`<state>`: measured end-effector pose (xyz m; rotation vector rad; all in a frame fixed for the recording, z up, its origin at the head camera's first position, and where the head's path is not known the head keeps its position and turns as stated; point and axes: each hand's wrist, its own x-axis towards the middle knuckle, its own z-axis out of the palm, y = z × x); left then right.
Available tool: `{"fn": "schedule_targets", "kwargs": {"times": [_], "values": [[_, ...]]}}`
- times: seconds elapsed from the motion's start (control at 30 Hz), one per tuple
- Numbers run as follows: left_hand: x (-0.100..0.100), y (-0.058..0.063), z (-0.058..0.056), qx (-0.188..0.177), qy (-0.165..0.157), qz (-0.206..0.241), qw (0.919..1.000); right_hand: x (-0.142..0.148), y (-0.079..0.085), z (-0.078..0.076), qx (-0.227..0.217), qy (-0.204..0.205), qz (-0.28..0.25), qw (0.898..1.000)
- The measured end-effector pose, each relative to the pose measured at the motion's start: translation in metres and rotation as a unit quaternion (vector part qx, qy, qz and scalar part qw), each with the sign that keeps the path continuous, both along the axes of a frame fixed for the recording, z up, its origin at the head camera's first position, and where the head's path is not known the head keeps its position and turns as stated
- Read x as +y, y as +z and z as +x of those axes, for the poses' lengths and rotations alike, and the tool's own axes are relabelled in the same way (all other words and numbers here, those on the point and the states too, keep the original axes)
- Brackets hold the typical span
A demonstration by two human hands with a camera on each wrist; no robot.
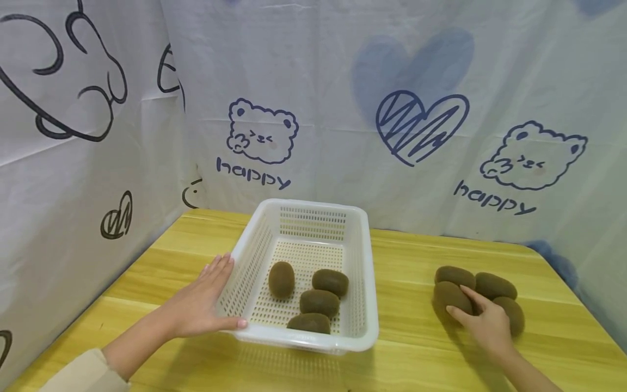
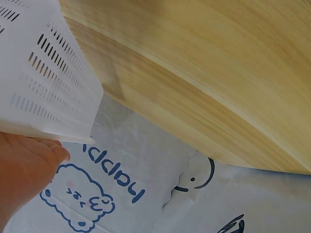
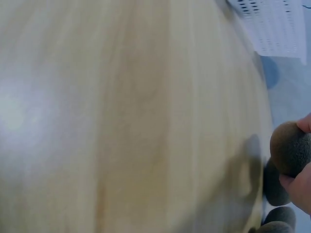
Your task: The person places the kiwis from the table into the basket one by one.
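A white perforated plastic basket [image 1: 368, 272] holds several brown kiwis, one kiwi [image 1: 281, 280] apart at the left and the others stacked in a column at the right. My left hand [image 1: 203, 305] rests against the basket's left side, fingers straight along the rim and thumb stretched over the near corner. To the right of the basket, my right hand [image 1: 487, 324] pinches a kiwi [image 1: 449, 296] between thumb and fingers. In the right wrist view the gripped kiwi [image 3: 290, 149] shows its fuzzy skin. Three more kiwis, including one [image 1: 496, 286] behind the fingers, lie close around this hand.
Everything stands on a yellow wood-grain table [image 1: 406, 348]. A white cloth [image 1: 333, 109] printed with bears and hearts hangs behind the table's far edge and along its left side.
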<state>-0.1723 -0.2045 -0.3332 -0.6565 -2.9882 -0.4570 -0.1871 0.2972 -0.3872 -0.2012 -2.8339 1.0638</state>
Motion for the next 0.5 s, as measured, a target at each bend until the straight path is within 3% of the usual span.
{"fn": "schedule_targets", "kwargs": {"times": [0.5], "values": [[0.000,-0.001,0.000,0.005,-0.002,-0.002,1.0000,-0.016,0.027,-0.010,0.006,0.018,-0.031,0.999]]}}
